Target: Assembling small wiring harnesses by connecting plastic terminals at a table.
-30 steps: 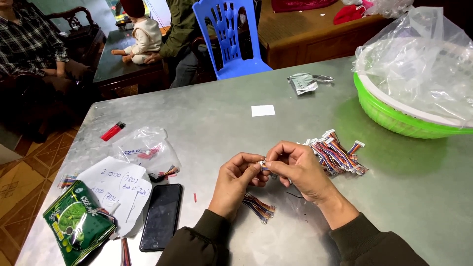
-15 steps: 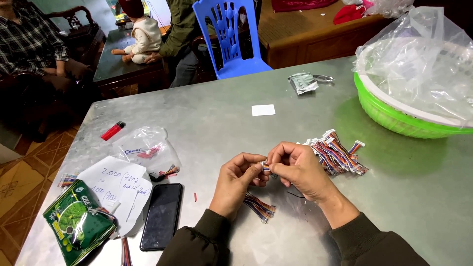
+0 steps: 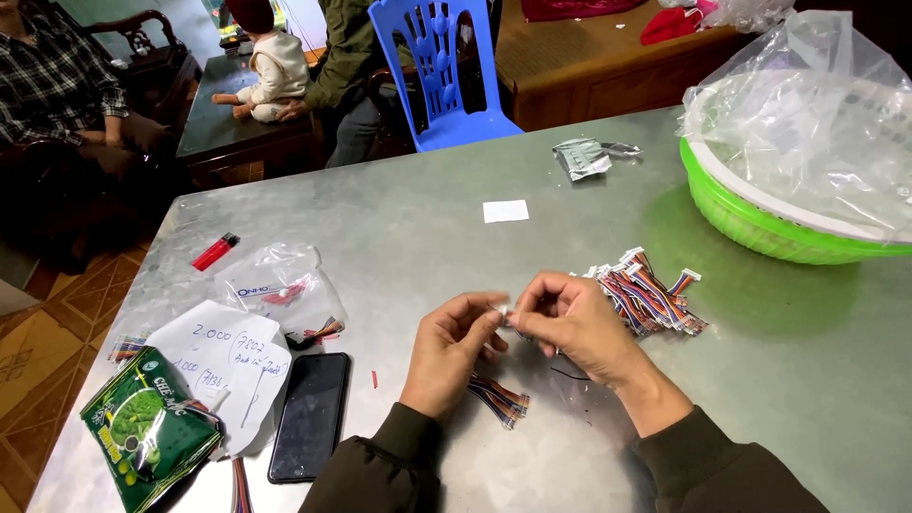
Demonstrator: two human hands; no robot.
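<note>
My left hand [image 3: 454,350] and my right hand [image 3: 574,323] meet over the grey metal table [image 3: 418,237], fingertips pinched together on a small white connector with coloured wires [image 3: 503,312]. A short bundle of coloured wires [image 3: 498,399] lies on the table just under my left wrist. A larger pile of multicoloured wire harnesses with white plugs [image 3: 649,290] sits right beside my right hand.
A green basket lined with clear plastic [image 3: 760,214] stands at the right. At the left lie a black phone [image 3: 310,414], a paper note [image 3: 228,366], a green packet [image 3: 142,427], a clear bag [image 3: 280,285] and a red lighter [image 3: 216,252]. People sit beyond a blue chair [image 3: 446,66].
</note>
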